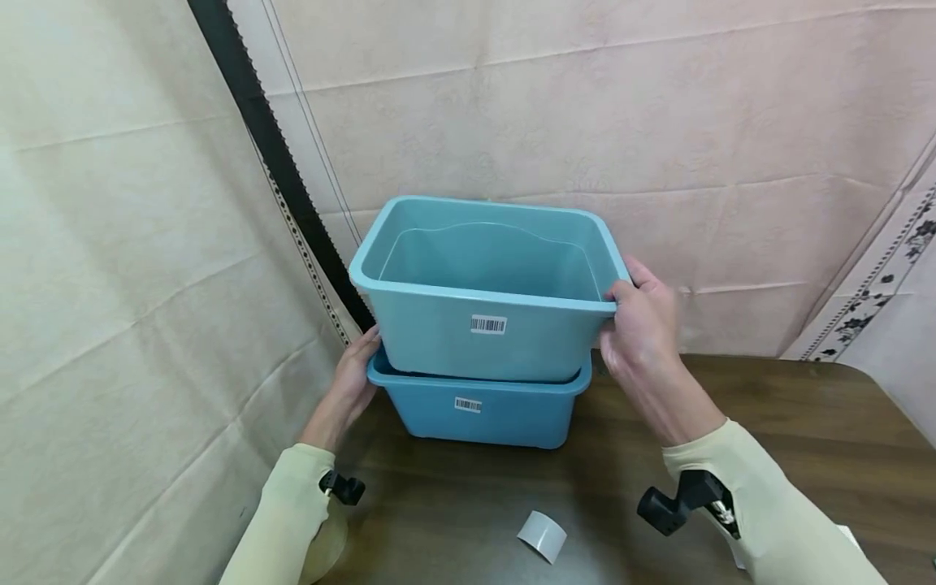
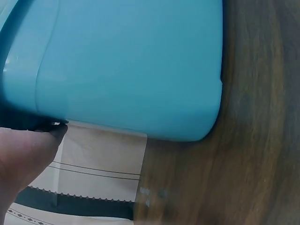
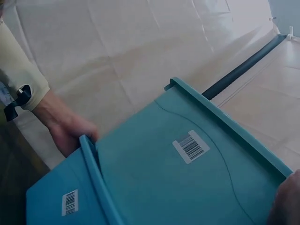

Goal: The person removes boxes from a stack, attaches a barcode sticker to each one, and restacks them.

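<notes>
A light teal plastic bin point(image 1: 497, 337) with a barcode label stands partly inside a darker blue bin point(image 1: 483, 418) on the table. The upper bin's rim is well above the lower one's and slants down to the right. My right hand point(image 1: 643, 325) grips the teal bin by its right rim, thumb over the edge. Around the left end of the blue bin's rim is my left hand point(image 1: 357, 375), its fingertips partly hidden there. In the right wrist view, the left hand point(image 3: 70, 133) holds the blue bin's rim point(image 3: 96, 180), close beside the teal bin's wall point(image 3: 145, 164).
A curved white piece point(image 1: 543, 536) lies on the brown wooden table point(image 1: 453, 512) in front of the bins. A pale rounded object point(image 1: 327, 546) is partly hidden by the left sleeve. Fabric sheets point(image 1: 621, 122) hang behind and along the left side.
</notes>
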Action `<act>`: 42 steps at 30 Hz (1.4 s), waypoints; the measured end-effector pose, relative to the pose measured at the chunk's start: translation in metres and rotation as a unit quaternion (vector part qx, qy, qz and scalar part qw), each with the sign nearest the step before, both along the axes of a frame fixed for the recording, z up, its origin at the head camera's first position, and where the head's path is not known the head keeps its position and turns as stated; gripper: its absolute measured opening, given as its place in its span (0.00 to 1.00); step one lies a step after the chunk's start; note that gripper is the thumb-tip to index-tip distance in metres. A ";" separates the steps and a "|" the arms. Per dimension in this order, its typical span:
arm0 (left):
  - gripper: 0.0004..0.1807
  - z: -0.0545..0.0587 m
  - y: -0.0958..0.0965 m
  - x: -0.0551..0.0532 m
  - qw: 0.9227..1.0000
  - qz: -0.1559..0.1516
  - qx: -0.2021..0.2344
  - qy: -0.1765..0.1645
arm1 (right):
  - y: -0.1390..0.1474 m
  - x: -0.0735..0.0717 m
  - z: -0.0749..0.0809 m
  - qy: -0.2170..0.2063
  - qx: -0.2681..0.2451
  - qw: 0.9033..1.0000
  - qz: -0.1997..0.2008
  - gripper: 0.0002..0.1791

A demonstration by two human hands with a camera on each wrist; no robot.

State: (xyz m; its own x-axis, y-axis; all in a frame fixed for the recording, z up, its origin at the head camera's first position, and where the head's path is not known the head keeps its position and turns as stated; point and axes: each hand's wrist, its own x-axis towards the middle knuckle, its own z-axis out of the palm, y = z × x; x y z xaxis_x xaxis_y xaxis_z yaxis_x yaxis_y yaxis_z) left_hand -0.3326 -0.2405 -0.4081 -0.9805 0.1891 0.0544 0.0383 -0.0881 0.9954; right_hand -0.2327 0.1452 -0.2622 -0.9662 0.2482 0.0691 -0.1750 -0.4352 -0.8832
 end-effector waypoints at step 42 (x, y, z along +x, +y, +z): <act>0.20 -0.010 0.006 0.002 0.996 0.077 0.051 0.013 | -0.008 -0.003 -0.091 -0.053 0.387 0.917 0.084 0.42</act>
